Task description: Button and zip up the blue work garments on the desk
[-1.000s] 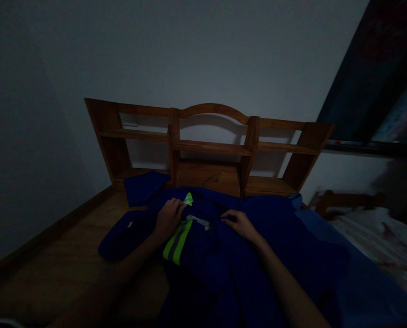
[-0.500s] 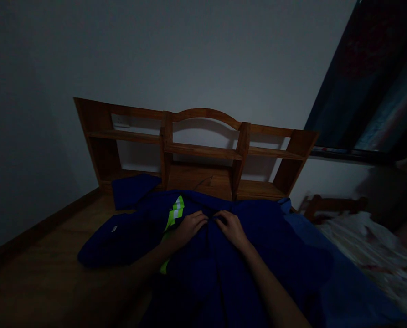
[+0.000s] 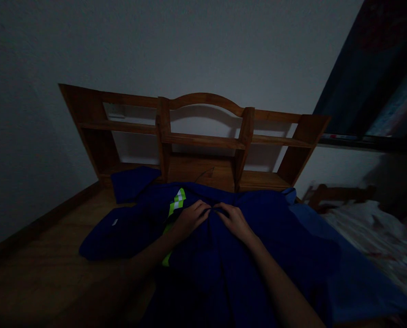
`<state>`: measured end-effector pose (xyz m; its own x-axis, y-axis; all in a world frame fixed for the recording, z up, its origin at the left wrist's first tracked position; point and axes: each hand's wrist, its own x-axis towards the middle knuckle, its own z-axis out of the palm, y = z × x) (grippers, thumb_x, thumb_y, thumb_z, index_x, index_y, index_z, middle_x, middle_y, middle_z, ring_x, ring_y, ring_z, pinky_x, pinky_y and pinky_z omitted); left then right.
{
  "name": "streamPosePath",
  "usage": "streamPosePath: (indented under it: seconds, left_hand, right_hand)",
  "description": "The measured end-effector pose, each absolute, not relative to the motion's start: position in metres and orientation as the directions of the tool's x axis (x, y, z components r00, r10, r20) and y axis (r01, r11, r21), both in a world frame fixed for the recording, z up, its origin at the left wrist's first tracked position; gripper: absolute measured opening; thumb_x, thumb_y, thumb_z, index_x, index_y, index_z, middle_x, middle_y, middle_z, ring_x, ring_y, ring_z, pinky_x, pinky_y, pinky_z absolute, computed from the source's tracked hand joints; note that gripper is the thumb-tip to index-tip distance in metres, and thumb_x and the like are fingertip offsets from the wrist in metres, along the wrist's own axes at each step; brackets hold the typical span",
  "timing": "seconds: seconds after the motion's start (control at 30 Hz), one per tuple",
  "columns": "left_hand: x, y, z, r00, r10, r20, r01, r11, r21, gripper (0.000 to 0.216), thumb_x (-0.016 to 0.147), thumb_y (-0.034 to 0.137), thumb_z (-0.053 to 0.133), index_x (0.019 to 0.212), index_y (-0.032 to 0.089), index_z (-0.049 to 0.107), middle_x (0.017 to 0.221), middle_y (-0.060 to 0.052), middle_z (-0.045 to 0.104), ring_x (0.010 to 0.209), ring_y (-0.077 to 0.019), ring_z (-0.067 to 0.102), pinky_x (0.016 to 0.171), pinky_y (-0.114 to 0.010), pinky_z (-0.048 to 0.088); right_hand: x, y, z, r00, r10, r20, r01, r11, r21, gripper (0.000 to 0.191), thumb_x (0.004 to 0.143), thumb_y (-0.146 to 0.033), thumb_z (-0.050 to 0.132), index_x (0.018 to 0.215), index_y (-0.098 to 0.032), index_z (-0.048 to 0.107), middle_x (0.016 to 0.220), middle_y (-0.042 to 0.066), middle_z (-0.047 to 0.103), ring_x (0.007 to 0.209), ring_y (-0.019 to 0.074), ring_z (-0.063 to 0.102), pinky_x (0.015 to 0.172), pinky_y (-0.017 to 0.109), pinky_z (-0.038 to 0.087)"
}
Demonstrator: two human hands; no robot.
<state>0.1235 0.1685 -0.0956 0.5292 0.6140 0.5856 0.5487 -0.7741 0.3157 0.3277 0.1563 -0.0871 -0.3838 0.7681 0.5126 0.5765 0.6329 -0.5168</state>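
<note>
Dim light throughout. Fingertips of left hand (image 3: 189,218) and right hand (image 3: 235,220) sink into blue work garment (image 3: 224,255); grip unclear. Garment's near end cut by bottom edge. Reflective stripe (image 3: 176,205) partly under left wrist.

Beyond the hands stood a wooden headboard (image 3: 203,136) with open shelves and an arched middle rail, set against a pale wall (image 3: 189,41). To the left of the hands lay a bare wooden bed platform (image 3: 53,255) with a raised side rail (image 3: 35,225). Far to the right of the hands lay rumpled pale bedding (image 3: 377,237), with a dark hanging (image 3: 367,77) on the wall above it.
</note>
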Motion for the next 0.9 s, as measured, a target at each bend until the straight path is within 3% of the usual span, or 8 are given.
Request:
streamPosePath:
  seconds: [0.4,0.67,0.9]
  left_hand:
    - [0.1195,0.1641,-0.0934,0.582,0.6,0.549,0.563,-0.784,0.26,0.028,0.095,0.023,0.032,0.112,0.02,0.054,0.105,-0.004,0.054,0.098,-0.0142,0.054,0.089,-0.029,0.047]
    - [0.123,0.1639,-0.0991,0.531,0.626,0.571,0.636,-0.74,0.22,0.026,0.094,0.026,0.036,0.112,0.019,0.053,0.103,-0.005,0.055,0.096,-0.0165,0.055,0.085,-0.03,0.048]
    - [0.1231,0.1614,-0.0939,0.538,0.617,0.573,0.631,-0.747,0.212,0.022,0.093,0.025,0.038,0.107,0.019,0.054,0.1,-0.004,0.056,0.095,-0.0165,0.055,0.082,-0.029,0.047]
  right_hand:
    - [0.3225,0.152,-0.0911,-0.406,0.778,0.479,0.658,0.613,-0.437,0.025,0.091,-0.024,0.045,0.111,-0.026,0.06,0.098,0.002,0.067,0.091,0.0166,0.062,0.08,0.026,0.045]
    - [0.3224,0.1536,-0.0916,-0.393,0.784,0.48,0.656,0.605,-0.452,0.027,0.087,-0.022,0.05,0.111,-0.026,0.061,0.102,0.003,0.066,0.093,0.0182,0.062,0.082,0.028,0.046]
    - [0.3193,0.1487,-0.0875,-0.408,0.759,0.508,0.642,0.634,-0.431,0.028,0.092,-0.024,0.042,0.117,-0.028,0.055,0.104,0.002,0.065,0.097,0.0163,0.06,0.085,0.028,0.044]
